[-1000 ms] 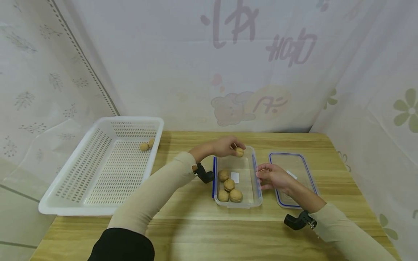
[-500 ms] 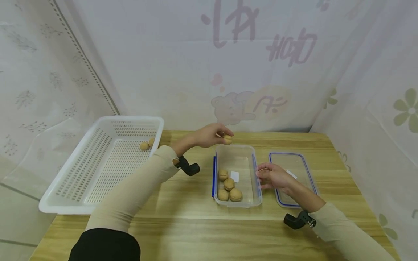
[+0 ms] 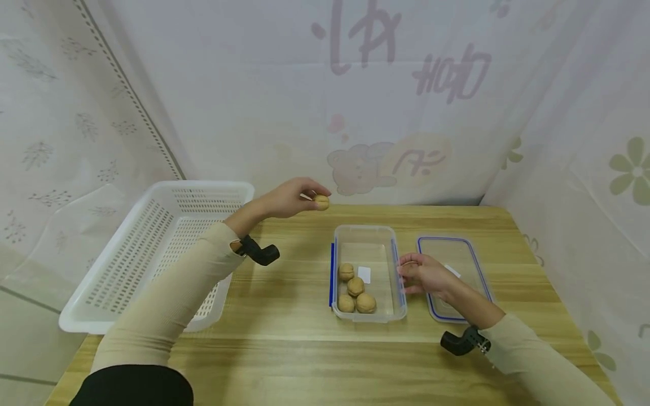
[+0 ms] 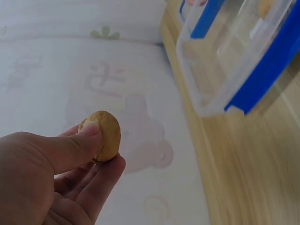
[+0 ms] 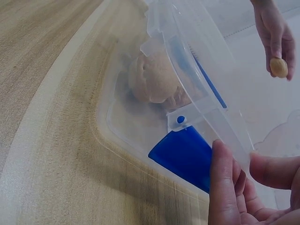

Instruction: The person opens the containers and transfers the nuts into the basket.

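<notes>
- Behind and left of the clear box, the left hand's fingers pinch one walnut.
- Against its right wall, the right hand's fingers rest loosely spread, probably to steady it.
- Inside it, four more walnuts cluster front-left.
- Right of it, the lid lies aside, presumably leaving its top uncovered.

Walnuts are showing tan, the basket white, the clear box blue clips, and the curtain greenish flowers.

Table: wood-grain top, yellowish. Rear curtain: whitish, faint lettering, pale bear. Left curtain: white, grey sprigs. Right curtain: white, greenish flowers. Light: soft, shadows diffuse.
</notes>
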`<state>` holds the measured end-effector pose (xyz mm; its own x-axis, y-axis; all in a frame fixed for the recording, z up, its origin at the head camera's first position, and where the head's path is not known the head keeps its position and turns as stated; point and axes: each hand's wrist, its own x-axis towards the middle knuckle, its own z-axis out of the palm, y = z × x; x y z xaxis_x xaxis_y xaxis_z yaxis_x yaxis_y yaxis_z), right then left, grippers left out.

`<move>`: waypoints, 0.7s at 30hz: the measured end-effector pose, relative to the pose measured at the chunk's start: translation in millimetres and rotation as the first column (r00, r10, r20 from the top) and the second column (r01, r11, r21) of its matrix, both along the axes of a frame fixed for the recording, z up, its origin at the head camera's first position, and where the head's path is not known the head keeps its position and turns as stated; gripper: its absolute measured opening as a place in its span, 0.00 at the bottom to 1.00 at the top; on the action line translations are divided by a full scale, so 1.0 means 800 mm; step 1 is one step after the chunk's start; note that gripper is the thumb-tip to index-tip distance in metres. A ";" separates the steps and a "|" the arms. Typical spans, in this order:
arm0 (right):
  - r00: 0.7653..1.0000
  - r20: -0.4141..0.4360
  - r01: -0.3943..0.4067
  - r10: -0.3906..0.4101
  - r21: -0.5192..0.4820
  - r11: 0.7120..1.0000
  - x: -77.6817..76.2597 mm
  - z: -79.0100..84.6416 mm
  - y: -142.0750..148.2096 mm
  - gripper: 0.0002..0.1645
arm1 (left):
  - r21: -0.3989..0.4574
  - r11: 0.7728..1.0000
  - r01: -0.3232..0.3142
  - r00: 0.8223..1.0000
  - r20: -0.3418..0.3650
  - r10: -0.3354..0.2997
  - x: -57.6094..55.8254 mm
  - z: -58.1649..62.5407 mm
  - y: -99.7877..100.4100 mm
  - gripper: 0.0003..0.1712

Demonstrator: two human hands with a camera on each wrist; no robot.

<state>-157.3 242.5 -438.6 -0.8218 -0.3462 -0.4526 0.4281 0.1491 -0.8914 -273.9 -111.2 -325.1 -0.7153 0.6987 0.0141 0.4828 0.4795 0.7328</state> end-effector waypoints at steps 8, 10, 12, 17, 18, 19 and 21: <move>1.000 -0.003 -0.006 0.006 -0.006 1.000 -0.001 -0.001 0.001 0.16 | 0.006 0.997 -0.072 0.997 -0.016 0.072 -0.001 0.004 -0.048 0.21; 1.000 -0.001 -0.006 0.006 -0.006 1.000 0.000 0.000 0.000 0.16 | 0.000 0.996 -0.084 0.996 -0.026 0.084 -0.002 0.003 -0.060 0.22; 1.000 -0.001 -0.010 0.010 -0.007 1.000 0.000 0.000 0.000 0.16 | -0.009 0.995 -0.095 0.995 -0.038 0.095 -0.002 0.002 -0.072 0.22; 1.000 0.000 -0.009 0.009 -0.014 1.000 0.000 0.002 -0.002 0.14 | -0.011 0.993 -0.114 0.992 -0.046 0.113 0.002 0.001 -0.096 0.22; 1.000 -0.002 -0.010 0.010 -0.015 1.000 0.000 0.002 -0.003 0.14 | -0.008 0.993 -0.117 0.992 -0.047 0.116 0.003 0.001 -0.100 0.22; 1.000 -0.001 -0.008 0.008 -0.015 1.000 0.000 0.003 -0.003 0.14 | -0.008 0.993 -0.120 0.992 -0.049 0.120 0.004 0.001 -0.103 0.22; 1.000 -0.001 -0.007 0.007 -0.015 1.000 0.001 0.003 -0.003 0.14 | -0.004 0.991 -0.130 0.990 -0.053 0.130 0.006 0.000 -0.112 0.22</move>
<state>-156.7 240.4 -436.1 -0.8197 -0.3585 -0.4467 0.4266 0.1381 -0.8938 -269.3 -200.6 -325.4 -0.7985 0.6000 0.0494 0.4537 0.5458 0.7045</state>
